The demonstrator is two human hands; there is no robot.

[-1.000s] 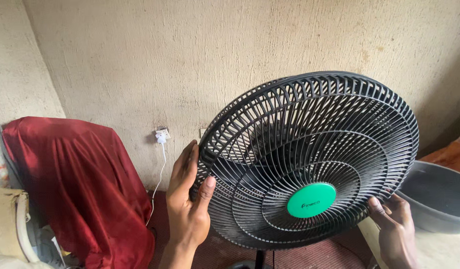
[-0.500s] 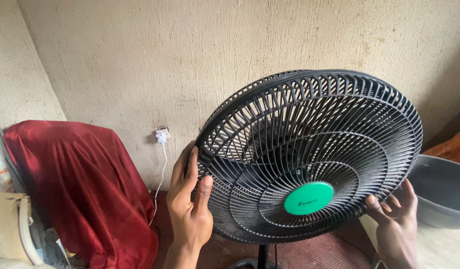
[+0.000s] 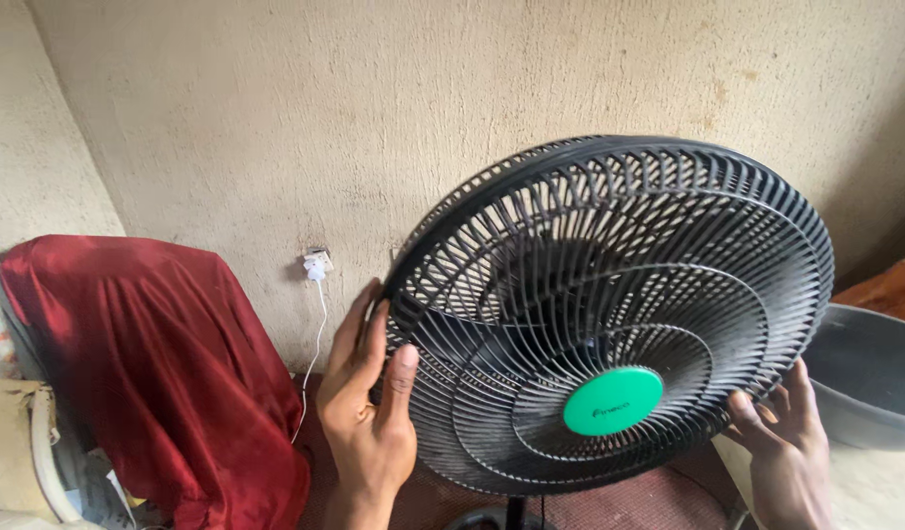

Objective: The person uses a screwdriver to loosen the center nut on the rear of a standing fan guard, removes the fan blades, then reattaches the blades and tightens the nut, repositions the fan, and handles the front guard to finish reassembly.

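In the head view, a round black plastic fan cage with a green centre cap (image 3: 609, 314) fills the centre and right of the frame. Its left rim is grasped by the left hand (image 3: 372, 412), thumb laid on the front grille. Its lower right rim is gripped by the right hand (image 3: 788, 453). A red cloth-draped object (image 3: 148, 363) is seen at lower left, a grey basin (image 3: 869, 378) at right
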